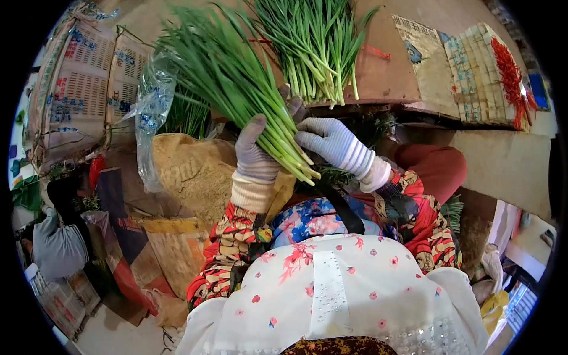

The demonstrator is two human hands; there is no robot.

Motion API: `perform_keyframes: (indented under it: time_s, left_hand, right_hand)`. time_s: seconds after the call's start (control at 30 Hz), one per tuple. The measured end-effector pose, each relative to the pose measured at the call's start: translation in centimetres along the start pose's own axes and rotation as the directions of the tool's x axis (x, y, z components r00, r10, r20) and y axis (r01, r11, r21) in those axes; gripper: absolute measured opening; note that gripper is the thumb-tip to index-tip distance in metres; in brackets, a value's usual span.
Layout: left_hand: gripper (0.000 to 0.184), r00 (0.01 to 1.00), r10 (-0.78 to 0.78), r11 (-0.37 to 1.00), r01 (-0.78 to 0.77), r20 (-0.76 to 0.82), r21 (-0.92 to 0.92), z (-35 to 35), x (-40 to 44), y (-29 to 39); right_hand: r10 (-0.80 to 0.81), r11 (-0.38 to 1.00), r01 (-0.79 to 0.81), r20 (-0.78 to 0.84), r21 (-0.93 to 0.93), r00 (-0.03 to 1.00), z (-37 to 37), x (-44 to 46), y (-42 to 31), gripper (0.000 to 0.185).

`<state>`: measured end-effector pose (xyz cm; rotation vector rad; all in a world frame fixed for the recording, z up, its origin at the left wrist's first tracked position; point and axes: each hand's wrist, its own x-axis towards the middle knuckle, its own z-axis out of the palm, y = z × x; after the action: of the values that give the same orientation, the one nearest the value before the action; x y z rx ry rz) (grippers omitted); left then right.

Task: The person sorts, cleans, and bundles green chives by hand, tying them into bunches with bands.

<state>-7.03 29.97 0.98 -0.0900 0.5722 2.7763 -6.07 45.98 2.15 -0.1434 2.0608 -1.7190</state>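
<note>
A bunch of garlic chives (260, 100) lies slanted across my left hand (257, 157), its leaves up and to the left, its pale stem ends down and to the right. My left hand, in a striped grey-white knit glove, is closed around the lower stems. From the other side my right hand (334, 142), gloved alike, has its fingers closed on the stems near their cut ends; its fingertips are partly hidden. Just beyond, a second pile of garlic chives (316, 53) rests on the brown board (384, 77).
A bundle of red ties (509, 77) lies on the stacked card at the right. On the left are a tan sack (192, 171), clear plastic (151, 112) over more greens, and a large printed bale (77, 83). Another person's grey-clothed part (58, 245) shows at far left.
</note>
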Motion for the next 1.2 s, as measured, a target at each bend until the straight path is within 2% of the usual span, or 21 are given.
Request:
perform_keyframes:
  time_s: [0.07,0.13,0.17,0.2,0.27,0.33,0.4,0.53,0.57,0.67,0.7,0.73,0.8,0.87,0.93,1.03,1.07,1.1,1.13,1.17,1.2]
  left_hand:
    - [0.060,0.999,-0.019,0.999,0.018,-0.027,-0.033,-1.5,0.0,-1.0]
    - [0.053,0.996,-0.052,0.998,0.049,-0.066,-0.043,-3.0,-0.1,-1.3]
    - [0.050,0.991,-0.074,0.997,0.070,-0.107,-0.041,-3.7,-0.3,-1.4]
    - [0.050,0.991,-0.076,0.996,0.070,-0.111,-0.050,-4.6,-0.3,-1.6]
    - [0.049,0.981,-0.145,0.987,0.135,-0.130,-0.084,-6.3,-0.1,-2.1]
    - [0.049,0.983,-0.160,0.977,0.145,-0.093,-0.154,-6.3,-0.1,-2.2]
    - [0.051,0.982,-0.160,0.981,0.146,-0.102,-0.130,-6.4,-0.4,-2.2]
    - [0.050,0.982,-0.165,0.974,0.148,-0.090,-0.171,-6.2,-0.7,-2.0]
    - [0.039,0.976,-0.187,0.973,0.167,-0.115,-0.160,-6.7,-0.6,-2.2]
    - [0.027,0.978,-0.127,0.983,0.101,-0.165,-0.156,-8.5,-0.3,-3.1]
    - [0.023,0.972,-0.140,0.981,0.110,-0.189,-0.161,-8.4,-0.3,-3.1]
    - [0.023,0.972,-0.138,0.981,0.107,-0.190,-0.163,-8.5,-0.1,-3.3]
    - [0.021,0.946,-0.108,0.994,0.095,-0.304,-0.058,-8.8,0.2,-3.4]
    - [0.020,0.954,-0.151,0.988,0.140,-0.259,-0.061,-9.4,0.1,-3.2]
    - [0.021,0.951,-0.163,0.979,0.124,-0.264,-0.160,-9.5,0.2,-3.0]
    - [0.023,0.967,-0.139,0.972,0.091,-0.215,-0.218,-7.7,-0.1,-2.0]
    - [0.024,0.981,-0.106,0.971,0.066,-0.163,-0.230,-7.0,0.1,-1.7]
    - [0.027,0.992,-0.068,0.978,0.046,-0.103,-0.203,-6.5,0.2,-1.5]
    - [0.027,0.992,-0.072,0.977,0.050,-0.099,-0.205,-6.5,0.3,-1.5]
    - [0.027,0.993,-0.076,0.974,0.053,-0.093,-0.222,-6.6,0.4,-1.5]
    - [0.028,0.993,-0.079,0.970,0.056,-0.088,-0.238,-6.6,0.5,-1.6]
  right_hand:
    - [0.061,0.994,-0.060,-0.002,-0.086,0.998,0.2,-0.6,1.1,0.024]
    - [-0.164,0.820,0.079,-0.100,-0.566,0.981,0.5,-0.9,1.2,0.025]
    - [-0.313,0.766,0.117,-0.207,-0.632,0.927,0.6,-1.3,1.1,0.025]
    - [-0.329,0.778,0.100,-0.266,-0.621,0.906,0.5,-1.4,0.6,0.026]
    - [-0.197,0.914,0.079,-0.267,-0.398,0.943,0.5,-1.8,-0.2,0.030]
    - [-0.044,0.788,-0.023,-0.093,-0.616,0.995,0.9,-1.7,-1.4,0.028]
    - [0.035,0.681,-0.069,-0.062,-0.729,0.997,1.6,-1.3,-0.5,0.032]
    - [0.120,0.849,-0.120,-0.032,-0.515,0.992,1.0,-0.1,1.5,0.028]
    - [0.141,0.904,-0.126,0.007,-0.409,0.990,0.8,0.0,1.9,0.027]
    - [0.181,0.928,-0.178,-0.021,-0.328,0.983,1.5,-0.3,1.8,0.025]
    - [-0.029,0.838,-0.012,-0.066,-0.546,0.997,1.8,-0.5,1.7,0.023]
    - [-0.028,0.837,-0.011,-0.063,-0.547,0.998,1.8,-0.5,1.6,0.023]
    - [-0.349,0.394,0.311,0.172,-0.865,0.921,1.8,-0.7,1.2,0.012]
    - [-0.406,0.418,0.360,0.183,-0.834,0.895,1.4,-1.3,1.1,0.010]
    - [-0.501,0.676,0.501,0.162,-0.540,0.850,0.3,-2.8,-0.8,0.013]
    - [-0.250,0.929,0.290,0.188,-0.229,0.950,-2.7,-6.2,-4.1,0.015]
    - [-0.192,0.929,0.251,0.227,-0.271,0.955,-3.6,-6.6,-2.5,0.019]
    - [-0.060,0.738,0.203,0.237,-0.644,0.970,-4.4,-7.0,-1.4,0.021]
    - [0.067,0.410,0.147,0.191,-0.900,0.979,-4.9,-7.2,-0.4,0.023]
    - [0.161,0.101,0.123,0.138,-0.987,0.977,-4.9,-7.0,0.6,0.026]
    - [0.161,0.099,0.118,0.133,-0.988,0.978,-4.4,-7.0,0.1,0.026]
